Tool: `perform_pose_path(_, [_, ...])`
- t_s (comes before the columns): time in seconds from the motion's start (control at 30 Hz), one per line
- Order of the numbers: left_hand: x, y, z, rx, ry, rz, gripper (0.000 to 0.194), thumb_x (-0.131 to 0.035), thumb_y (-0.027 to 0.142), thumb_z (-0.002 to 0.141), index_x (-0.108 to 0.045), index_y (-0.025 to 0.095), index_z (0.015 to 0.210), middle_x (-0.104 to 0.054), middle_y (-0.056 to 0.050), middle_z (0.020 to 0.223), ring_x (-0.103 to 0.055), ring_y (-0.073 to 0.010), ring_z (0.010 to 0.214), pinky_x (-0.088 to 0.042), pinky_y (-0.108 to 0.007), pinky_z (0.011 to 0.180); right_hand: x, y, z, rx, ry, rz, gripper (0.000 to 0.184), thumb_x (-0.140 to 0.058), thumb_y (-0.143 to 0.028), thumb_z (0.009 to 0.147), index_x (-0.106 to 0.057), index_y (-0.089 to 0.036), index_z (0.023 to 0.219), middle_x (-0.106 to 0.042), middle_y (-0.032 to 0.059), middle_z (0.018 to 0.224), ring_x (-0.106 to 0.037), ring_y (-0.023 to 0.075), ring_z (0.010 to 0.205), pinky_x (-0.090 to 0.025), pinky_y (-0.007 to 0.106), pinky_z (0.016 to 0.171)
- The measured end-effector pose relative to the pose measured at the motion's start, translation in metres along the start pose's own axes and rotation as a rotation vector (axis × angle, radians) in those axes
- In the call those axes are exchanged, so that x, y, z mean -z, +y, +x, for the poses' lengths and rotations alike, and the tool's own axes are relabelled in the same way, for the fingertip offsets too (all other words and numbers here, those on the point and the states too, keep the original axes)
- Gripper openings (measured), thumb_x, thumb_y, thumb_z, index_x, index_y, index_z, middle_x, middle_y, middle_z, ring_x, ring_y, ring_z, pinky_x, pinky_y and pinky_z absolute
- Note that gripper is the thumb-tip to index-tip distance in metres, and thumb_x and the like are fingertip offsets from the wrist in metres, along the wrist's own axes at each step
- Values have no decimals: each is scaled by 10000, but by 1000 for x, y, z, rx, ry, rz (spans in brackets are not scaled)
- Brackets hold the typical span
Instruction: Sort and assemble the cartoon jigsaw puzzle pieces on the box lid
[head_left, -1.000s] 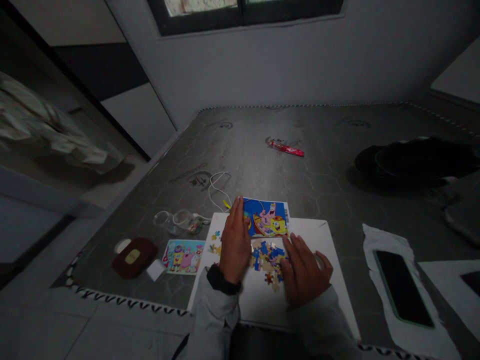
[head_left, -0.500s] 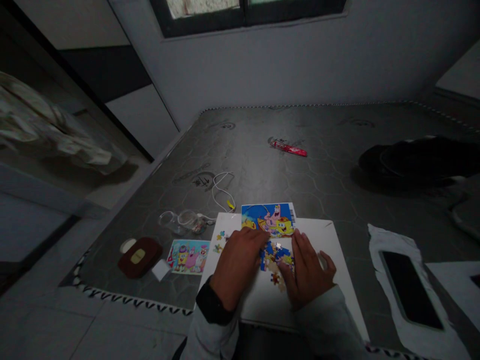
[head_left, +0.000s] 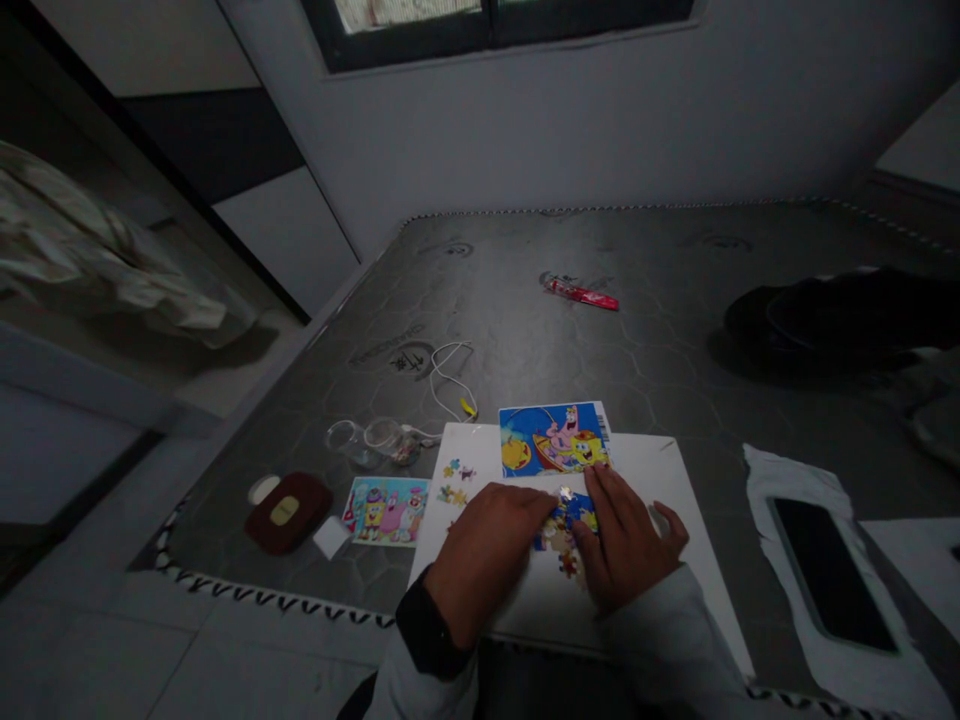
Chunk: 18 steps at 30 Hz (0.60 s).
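Note:
A white board (head_left: 675,480) lies on the dark mattress in front of me. On it sits a small heap of jigsaw pieces (head_left: 564,533), blue and tan. My left hand (head_left: 487,545) lies palm down on the heap's left side, fingers together and slightly curled over the pieces. My right hand (head_left: 626,535) rests flat on the heap's right side with fingers stretched out. A cartoon reference picture (head_left: 553,439) lies at the board's far edge. A few loose pieces (head_left: 454,480) sit at the board's left.
A second cartoon card (head_left: 386,510), a brown case (head_left: 289,511), a clear plastic bag (head_left: 371,442) and a white cable (head_left: 446,380) lie left of the board. A red wrapper (head_left: 581,292) lies farther off. A phone (head_left: 832,570) on white cloth sits to the right, dark clothing (head_left: 840,320) behind.
My left hand has drawn back from the reference picture and settled on the heap of pieces. Both hands have pushed the pieces closer together. The view has shifted slightly.

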<state>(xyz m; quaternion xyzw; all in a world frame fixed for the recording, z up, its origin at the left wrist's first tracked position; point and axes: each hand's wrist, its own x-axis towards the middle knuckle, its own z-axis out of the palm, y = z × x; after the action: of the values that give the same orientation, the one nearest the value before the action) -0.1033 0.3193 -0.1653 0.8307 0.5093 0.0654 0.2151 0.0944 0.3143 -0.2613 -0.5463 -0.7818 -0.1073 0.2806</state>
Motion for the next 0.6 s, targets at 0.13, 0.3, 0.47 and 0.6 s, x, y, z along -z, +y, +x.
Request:
perform_pose_path(0.13, [-2,-6,-3,-4,13,22,357,-569,69,974,-683,196,1288,-755,-76,1272,-700,-252,1155,-567,-428,1026,0,2,0,11,-6,-26,494,-374,-396,1077,-519,-148,1478,-656,132,1441,-653,243,1243,-236,495,1048])
perform_pose_path(0.3, [-3,-13,-4,83,67,81,291,-573,143,1004,-684,197,1267,-767,-69,1194,-697,-254,1081,-578,-445,981,-1,3,0,13,-5,-10,492,-382,-396,1075,-511,-170,1492,-654,125,1445,-648,239,1246,-226,490,1059])
perform_pose_path(0.47, [-5,-13,-1,52,46,100,261,-584,174,1008,-688,200,1246,-765,-58,1194,-696,-254,1055,-585,-446,948,-1,4,-1,20,-15,-24,522,-367,-385,1075,-462,-179,1544,-640,134,1461,-637,250,1256,-209,498,1073])
perform_pose_path(0.6, [-4,-11,0,66,63,63,275,-612,163,991,-694,214,1248,-763,-47,1162,-694,-244,1052,-589,-433,940,-1,4,-1,6,-24,-7,526,-376,-388,1074,-452,-192,1557,-634,129,1469,-634,251,1264,-213,492,1072])
